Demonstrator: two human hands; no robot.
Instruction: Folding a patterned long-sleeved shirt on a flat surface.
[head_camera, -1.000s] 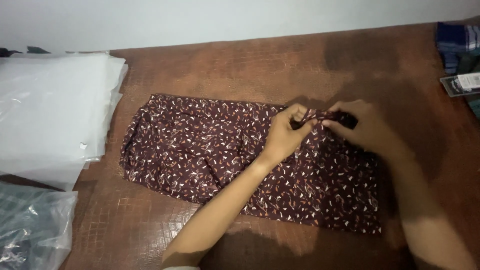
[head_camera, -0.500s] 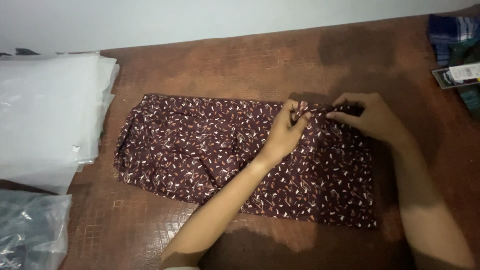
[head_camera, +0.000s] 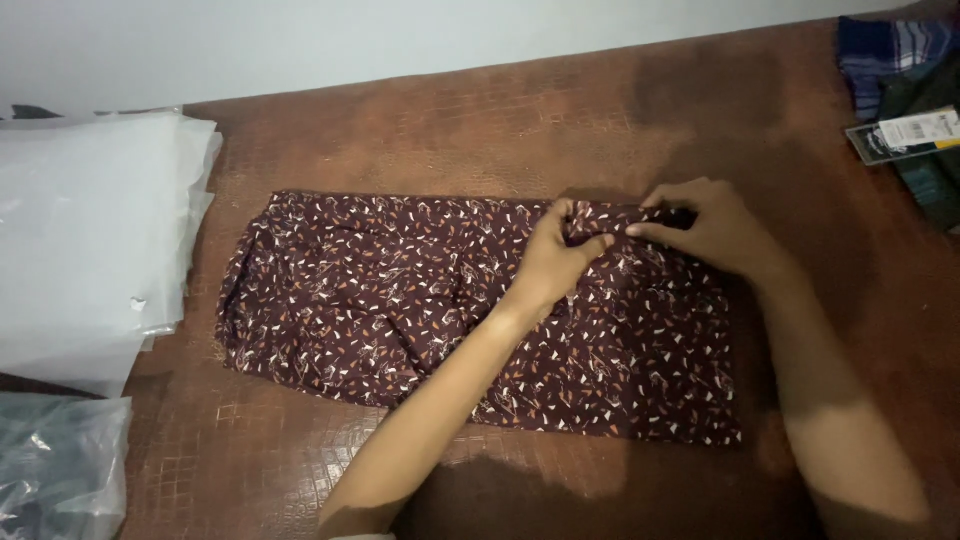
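On the brown table: a folded dark maroon garment (head_camera: 400, 300) with small white and orange flecks lies flat across the textured brown table (head_camera: 480, 130), its long side running left to right.
Left hand: the left hand (head_camera: 555, 265) reaches in from the bottom edge across the cloth and rests on the garment's upper edge, fingers curled and pinching a small bunched fold of fabric (head_camera: 600, 222).
Right hand: the right hand (head_camera: 715, 228) comes in from the lower right, fingers bent and closed on the same bunched fold from the other side, fingertips almost meeting those of the left hand.
Where the garment sits: middle of the table, its left end near the plastic stack, its right end under the right forearm.
Covered parts: both forearms lie over the right half of the garment and hide the cloth beneath them; the bunched fold is partly hidden by the fingers, so its shape cannot be told.
Left side: a stack of clear plastic bags (head_camera: 90, 230) lies just beside the garment, not touching it.
Lower left corner: a crumpled plastic bag (head_camera: 55, 465) with something dark inside.
Upper right corner: a pile of striped blue and dark folded cloth (head_camera: 895, 55) with a paper tag (head_camera: 905, 132) on it, well apart from the hands.
Behind: a pale wall (head_camera: 400, 40) runs along the far edge of the table.
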